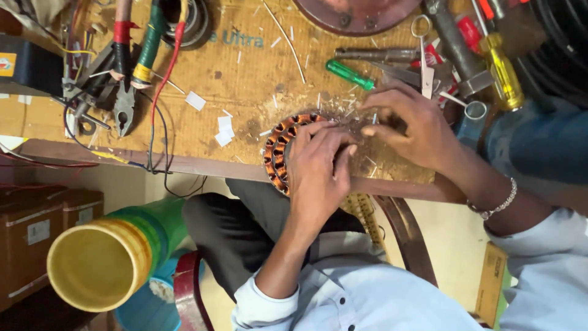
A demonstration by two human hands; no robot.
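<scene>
Round copper-wound motor stator (278,150) sits at the near edge of the worn wooden surface (245,73). Left hand (318,168) clamps it; right hand (407,125), at 2 o'clock, pinches together over its slots. Coils mostly seated; white insulation scraps (224,130) litter around, so work looks unfinished.

A single head-worn camera looks steeply down, close over the near edge of the wooden workbench (245,73). The bench fills the upper frame; below its edge the view drops past the wearer's lap to the floor.
</scene>
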